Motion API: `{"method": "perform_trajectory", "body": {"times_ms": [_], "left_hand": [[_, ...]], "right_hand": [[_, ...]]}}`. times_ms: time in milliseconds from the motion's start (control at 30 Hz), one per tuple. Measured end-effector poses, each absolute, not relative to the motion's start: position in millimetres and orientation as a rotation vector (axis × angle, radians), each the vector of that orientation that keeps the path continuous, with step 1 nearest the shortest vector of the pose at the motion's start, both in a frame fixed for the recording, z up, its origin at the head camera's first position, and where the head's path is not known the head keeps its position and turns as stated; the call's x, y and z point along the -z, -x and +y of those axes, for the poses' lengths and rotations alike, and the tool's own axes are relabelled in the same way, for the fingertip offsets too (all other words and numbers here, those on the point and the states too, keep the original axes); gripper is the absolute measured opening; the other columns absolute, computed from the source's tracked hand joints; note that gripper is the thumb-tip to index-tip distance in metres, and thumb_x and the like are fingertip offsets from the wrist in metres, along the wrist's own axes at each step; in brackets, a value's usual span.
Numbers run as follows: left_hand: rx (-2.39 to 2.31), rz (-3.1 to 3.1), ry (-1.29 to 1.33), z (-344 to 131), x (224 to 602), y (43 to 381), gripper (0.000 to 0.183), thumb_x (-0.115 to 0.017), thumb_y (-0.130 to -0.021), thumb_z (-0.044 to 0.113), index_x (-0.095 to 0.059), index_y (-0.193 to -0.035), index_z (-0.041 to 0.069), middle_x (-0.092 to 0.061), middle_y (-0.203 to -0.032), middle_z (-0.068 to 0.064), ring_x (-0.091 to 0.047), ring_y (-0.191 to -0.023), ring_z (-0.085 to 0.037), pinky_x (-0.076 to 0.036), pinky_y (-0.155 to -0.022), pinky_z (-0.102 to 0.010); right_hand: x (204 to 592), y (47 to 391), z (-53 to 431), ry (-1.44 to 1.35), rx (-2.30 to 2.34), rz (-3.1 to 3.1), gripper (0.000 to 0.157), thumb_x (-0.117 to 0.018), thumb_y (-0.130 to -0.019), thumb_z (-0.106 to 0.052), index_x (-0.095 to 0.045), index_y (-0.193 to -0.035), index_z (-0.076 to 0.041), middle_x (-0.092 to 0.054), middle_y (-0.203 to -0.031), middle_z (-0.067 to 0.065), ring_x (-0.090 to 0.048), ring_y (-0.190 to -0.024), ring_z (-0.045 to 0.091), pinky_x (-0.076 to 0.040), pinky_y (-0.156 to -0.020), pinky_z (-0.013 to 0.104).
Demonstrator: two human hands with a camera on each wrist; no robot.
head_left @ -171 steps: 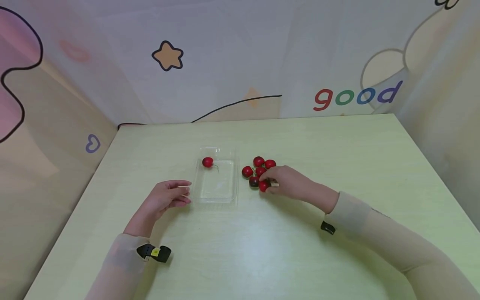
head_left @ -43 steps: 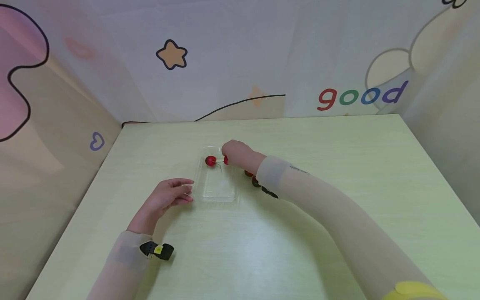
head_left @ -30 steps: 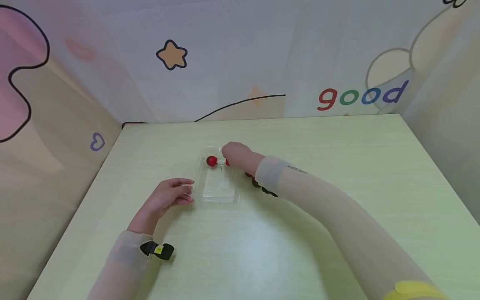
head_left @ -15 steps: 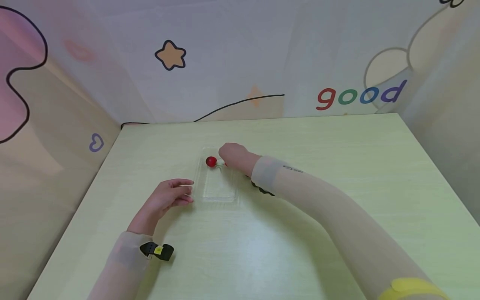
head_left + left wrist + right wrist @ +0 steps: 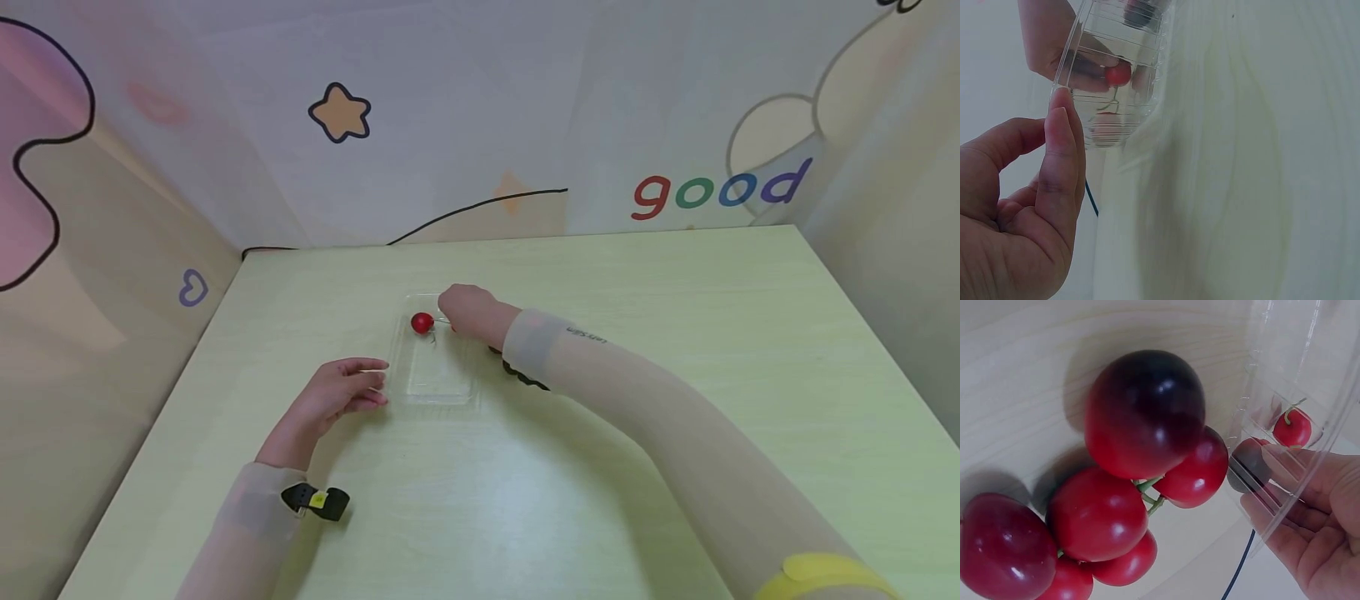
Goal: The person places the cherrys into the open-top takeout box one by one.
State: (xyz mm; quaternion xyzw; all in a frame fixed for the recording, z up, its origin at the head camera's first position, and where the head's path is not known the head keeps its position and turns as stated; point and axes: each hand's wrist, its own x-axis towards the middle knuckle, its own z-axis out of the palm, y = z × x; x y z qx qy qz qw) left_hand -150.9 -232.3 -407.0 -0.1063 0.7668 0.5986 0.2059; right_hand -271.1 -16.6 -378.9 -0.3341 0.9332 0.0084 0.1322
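The right hand pinches a red-and-dark cherry over the right side of a clear plastic box. From above, that cherry is mostly behind the fingers. Another red cherry with a thin stem lies in the box's far left part. At the box's left edge rests the left hand, fingers relaxed; in the left wrist view its fingertips touch or nearly touch the rim. The held cherry shows red through the wall there.
Several cherries lie in a cluster on the table just right of the box, mostly hidden under the right forearm in the head view. A printed cloth hangs behind the table.
The right hand has carried a cherry from the cluster left to the box. Over the last second it shifts only slightly, and the stem near the lying cherry moves. The left hand stays put.
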Motion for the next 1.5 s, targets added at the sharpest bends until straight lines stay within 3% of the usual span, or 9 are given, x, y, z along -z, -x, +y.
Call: {"method": "perform_trajectory", "body": {"times_ms": [300,567,700,900,1033,1100,1200,1500], "left_hand": [[-1.677,2.128,0.293,-230.7,407.9,150.6,0.047,-0.054,-0.104,0.010,-0.046,-0.147,-0.008,-0.070,-0.093,0.000,-0.071,-0.071,-0.004,-0.062,-0.071,-0.018],[-1.666,2.137,0.304,-229.5,408.4,148.0,0.047,-0.054,-0.105,0.010,-0.047,-0.147,-0.008,-0.070,-0.095,-0.002,-0.070,-0.071,-0.005,-0.061,-0.071,-0.017],[-1.664,2.140,0.307,-229.2,408.9,147.8,0.046,-0.054,-0.105,0.010,-0.047,-0.146,-0.008,-0.070,-0.095,-0.002,-0.070,-0.071,-0.005,-0.061,-0.070,-0.017],[-1.661,2.144,0.309,-229.0,409.5,148.2,0.046,-0.054,-0.105,0.011,-0.047,-0.146,-0.008,-0.070,-0.096,-0.003,-0.070,-0.071,-0.005,-0.061,-0.070,-0.017],[-1.658,2.147,0.311,-228.9,409.3,148.2,0.046,-0.054,-0.105,0.011,-0.048,-0.146,-0.008,-0.070,-0.097,-0.003,-0.070,-0.071,-0.005,-0.061,-0.070,-0.017],[-1.659,2.146,0.312,-229.0,409.2,148.2,0.046,-0.054,-0.105,0.011,-0.048,-0.146,-0.007,-0.070,-0.097,-0.002,-0.070,-0.071,-0.005,-0.061,-0.070,-0.017],[-1.662,2.145,0.307,-229.5,408.8,148.2,0.046,-0.055,-0.105,0.011,-0.047,-0.147,-0.008,-0.070,-0.095,-0.002,-0.070,-0.070,-0.004,-0.061,-0.070,-0.017],[-1.658,2.152,0.291,-230.0,407.5,149.7,0.046,-0.054,-0.105,0.012,-0.047,-0.147,-0.007,-0.069,-0.097,-0.002,-0.070,-0.071,-0.004,-0.061,-0.071,-0.017]], "right_hand": [[378.4,271.4,-16.9,0.960,-0.034,2.696,0.016,-0.056,-0.101,-0.001,-0.069,-0.110,0.001,-0.072,-0.108,0.014,-0.041,-0.081,0.019,-0.038,-0.071,0.026],[377.7,270.8,-17.5,0.922,-0.018,2.680,0.008,-0.056,-0.100,-0.001,-0.064,-0.098,-0.002,-0.051,-0.086,0.005,-0.041,-0.080,0.019,-0.036,-0.068,0.025],[376.2,269.6,-16.6,0.931,-0.030,2.680,0.012,-0.055,-0.101,-0.001,-0.067,-0.104,-0.001,-0.051,-0.087,0.005,-0.041,-0.080,0.019,-0.036,-0.069,0.025],[373.2,269.0,-13.9,0.957,0.002,2.676,0.012,-0.055,-0.101,-0.001,-0.066,-0.101,-0.001,-0.048,-0.082,0.003,-0.040,-0.078,0.018,-0.035,-0.068,0.024],[370.7,268.9,-11.9,0.946,0.069,2.650,0.017,-0.055,-0.101,0.000,-0.069,-0.111,-0.001,-0.062,-0.096,0.007,-0.048,-0.085,0.020,-0.047,-0.079,0.024],[369.9,268.7,-10.6,0.919,0.122,2.633,0.024,-0.056,-0.100,0.000,-0.068,-0.121,-0.002,-0.069,-0.115,0.009,-0.057,-0.098,0.021,-0.053,-0.095,0.027],[368.6,268.7,-8.1,0.891,0.187,2.623,0.033,-0.058,-0.100,-0.002,-0.065,-0.132,-0.003,-0.066,-0.137,0.011,-0.060,-0.120,0.025,-0.050,-0.113,0.036],[361.0,264.4,6.8,0.905,0.309,2.638,0.036,-0.064,-0.101,-0.018,-0.064,-0.135,-0.008,-0.065,-0.140,0.010,-0.061,-0.124,0.026,-0.052,-0.110,0.038]]}}
